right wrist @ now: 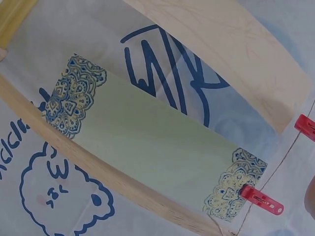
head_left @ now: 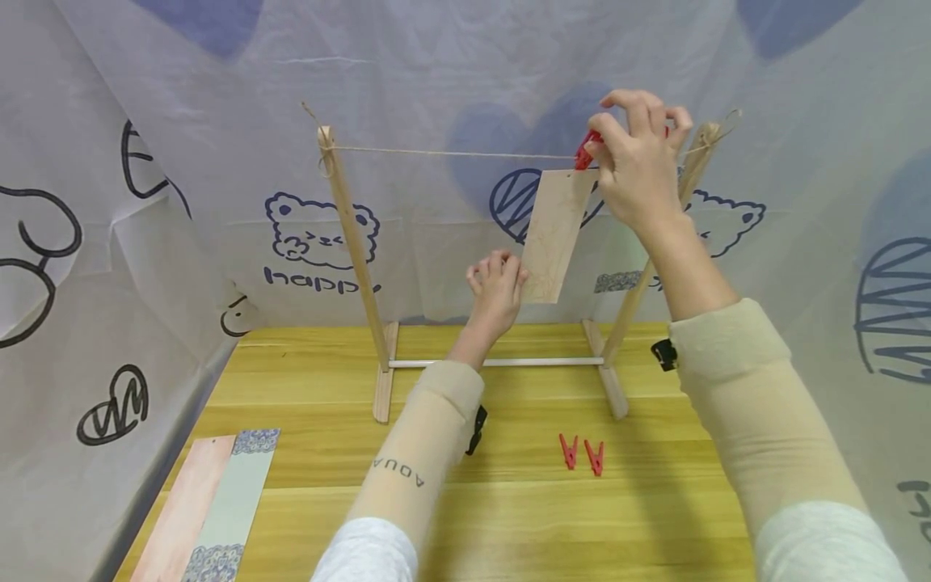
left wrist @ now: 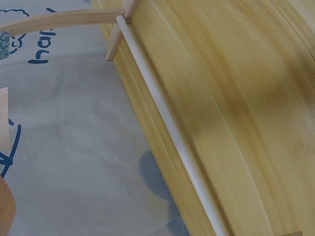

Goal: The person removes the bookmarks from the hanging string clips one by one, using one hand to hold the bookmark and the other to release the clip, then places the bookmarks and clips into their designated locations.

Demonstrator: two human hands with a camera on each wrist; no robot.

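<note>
My right hand [head_left: 640,166] is raised at the string [head_left: 451,153] and pinches a red clothespin [head_left: 585,153]. Its tip overlaps the top edge of a pale beige card [head_left: 556,234], which has a small hole. In the right wrist view this clothespin [right wrist: 306,127] sits at the string beside the card's upper end. Lower down, my left hand [head_left: 498,284] has curled fingers and grips the card's lower left edge; the thumb is hidden. A pale green card [right wrist: 152,137] with blue lace-patterned ends hangs at right from another red clothespin [right wrist: 263,200].
The string runs between two wooden posts [head_left: 356,250] joined below by a white rod [head_left: 538,362]. Two red clothespins [head_left: 582,454] lie on the yellow wooden table [head_left: 524,517]. At left lie a pink card [head_left: 185,505] and another lace-ended card [head_left: 236,501]. Printed cloth [head_left: 436,73] surrounds the table.
</note>
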